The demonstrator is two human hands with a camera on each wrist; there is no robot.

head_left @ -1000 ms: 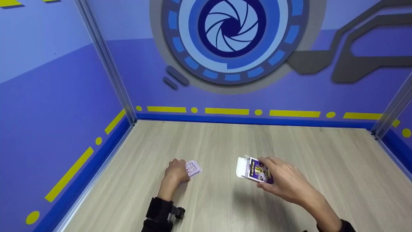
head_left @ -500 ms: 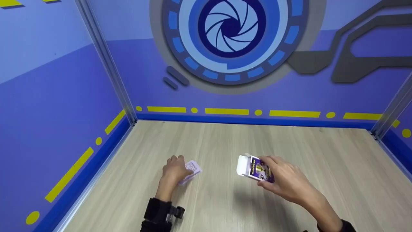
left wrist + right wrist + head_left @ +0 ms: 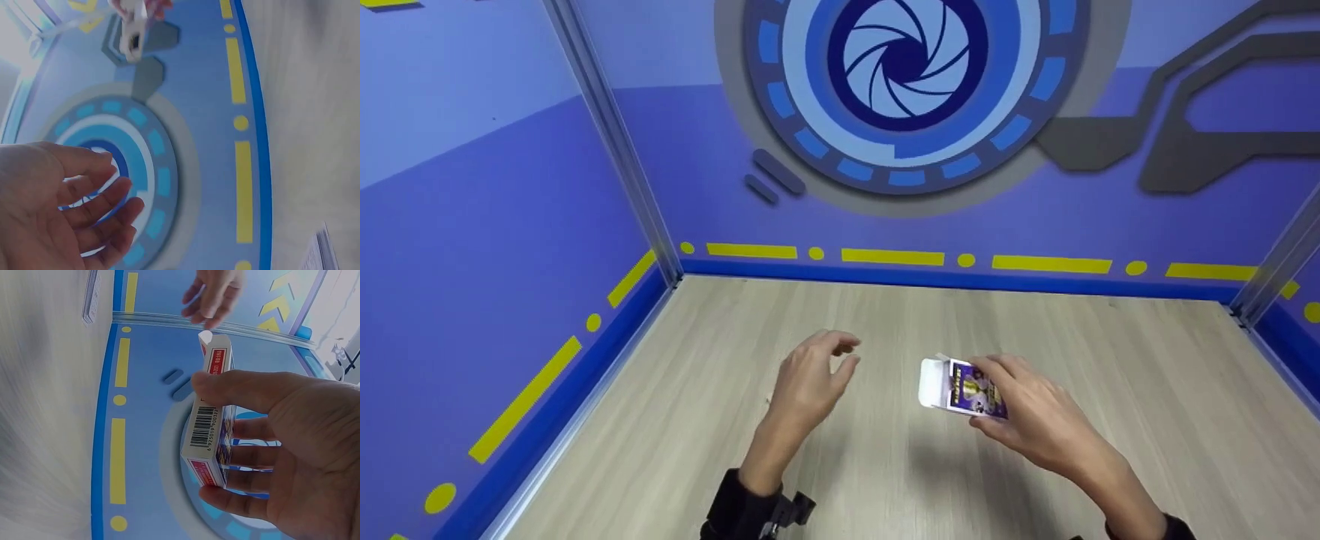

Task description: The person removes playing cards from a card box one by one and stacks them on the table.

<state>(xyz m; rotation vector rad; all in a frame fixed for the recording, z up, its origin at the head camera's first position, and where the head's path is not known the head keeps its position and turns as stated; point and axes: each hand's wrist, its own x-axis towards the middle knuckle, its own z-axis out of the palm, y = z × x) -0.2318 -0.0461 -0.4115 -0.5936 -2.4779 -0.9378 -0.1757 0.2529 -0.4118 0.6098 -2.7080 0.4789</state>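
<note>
My right hand (image 3: 1046, 420) grips a purple and white playing card box (image 3: 976, 390) above the table. Its white end flap (image 3: 931, 382) hangs open toward the left. The right wrist view shows the thumb on the box's barcode side (image 3: 203, 427) and the fingers on the opposite side. My left hand (image 3: 806, 382) is raised to the left of the box, fingers loosely bent and holding nothing, apart from the box. A deck of playing cards (image 3: 320, 253) lies on the table below the left hand; the deck (image 3: 91, 298) also shows in the right wrist view. In the head view the left hand hides nearly all of it.
The wood-grain table (image 3: 885, 480) is bounded by a printed blue back wall (image 3: 885, 225) and a left side wall (image 3: 495, 300). Metal posts (image 3: 619, 142) stand at the corners.
My left hand has come off the deck of cards, lifting and moving right and away from me, its fingers opening. The right hand keeps its grip on the card box nearly in place.
</note>
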